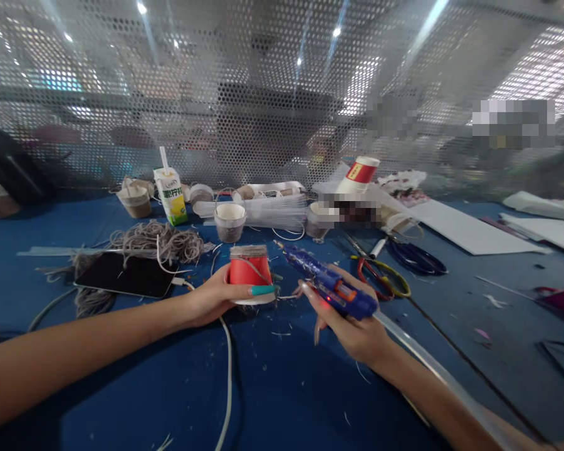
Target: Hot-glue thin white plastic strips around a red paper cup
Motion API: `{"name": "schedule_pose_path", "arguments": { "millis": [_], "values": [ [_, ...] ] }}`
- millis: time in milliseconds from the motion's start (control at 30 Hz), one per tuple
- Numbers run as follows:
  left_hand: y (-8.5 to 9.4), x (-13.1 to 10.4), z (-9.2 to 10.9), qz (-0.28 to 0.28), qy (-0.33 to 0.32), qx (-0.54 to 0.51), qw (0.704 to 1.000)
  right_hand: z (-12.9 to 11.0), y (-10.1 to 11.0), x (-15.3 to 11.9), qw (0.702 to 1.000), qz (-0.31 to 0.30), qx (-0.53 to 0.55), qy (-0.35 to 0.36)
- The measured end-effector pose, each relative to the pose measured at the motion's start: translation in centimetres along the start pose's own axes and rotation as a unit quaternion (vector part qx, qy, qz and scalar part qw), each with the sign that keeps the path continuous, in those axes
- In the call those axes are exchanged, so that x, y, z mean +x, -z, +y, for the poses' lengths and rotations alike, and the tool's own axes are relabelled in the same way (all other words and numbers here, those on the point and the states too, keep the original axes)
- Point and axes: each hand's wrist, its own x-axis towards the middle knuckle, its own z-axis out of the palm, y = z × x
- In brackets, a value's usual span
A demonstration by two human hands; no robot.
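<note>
My left hand [216, 293] is closed around a red paper cup [250, 270], held upside down with its pale rim at the bottom. Grey yarn [249, 252] is wrapped round the cup's upper end, and a strand hangs across its side. In my right hand [352, 332] is a blue hot glue gun [331, 282], its nozzle pointing up and left, just right of the cup and apart from it. A small red light glows on the gun, and a clear glue stick trails from its back. A thin strand runs between the cup and my right fingers.
Behind the hands stand a yarn-wrapped cup [230, 224], a drink carton [171, 195] and a bundle of glue sticks [272, 210]. Left lie a phone [126, 274] and tangled grey yarn [157, 241]. Scissors [383, 277] and white boards [474, 228] are at right; a white cable [229, 376] crosses the front.
</note>
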Motion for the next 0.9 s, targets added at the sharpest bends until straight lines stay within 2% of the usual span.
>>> {"name": "schedule_pose_path", "arguments": {
  "millis": [167,300,400,533,733,900],
  "values": [
    [0.1,0.1,-0.3,0.013,0.002,-0.006,1.0,-1.2,0.3,-1.0,0.993,0.005,-0.084,0.084],
    [0.0,0.1,-0.4,0.04,0.0,-0.003,0.999,-0.2,0.2,-1.1,0.969,0.024,-0.149,0.196],
    [-0.2,0.1,-0.3,0.049,-0.013,0.008,0.999,0.5,0.1,-0.7,0.958,0.017,-0.164,0.233],
    [-0.3,0.0,-0.3,0.049,-0.023,0.013,0.998,0.8,0.2,-0.5,0.949,0.01,-0.164,0.27],
    [-0.4,0.0,-0.4,0.067,-0.037,0.024,0.997,1.2,0.4,-0.8,0.938,-0.06,-0.198,0.278],
    [-0.5,0.0,-0.3,0.056,-0.029,0.035,0.997,1.4,0.2,-0.7,0.937,-0.053,-0.212,0.271]
  ]
}}
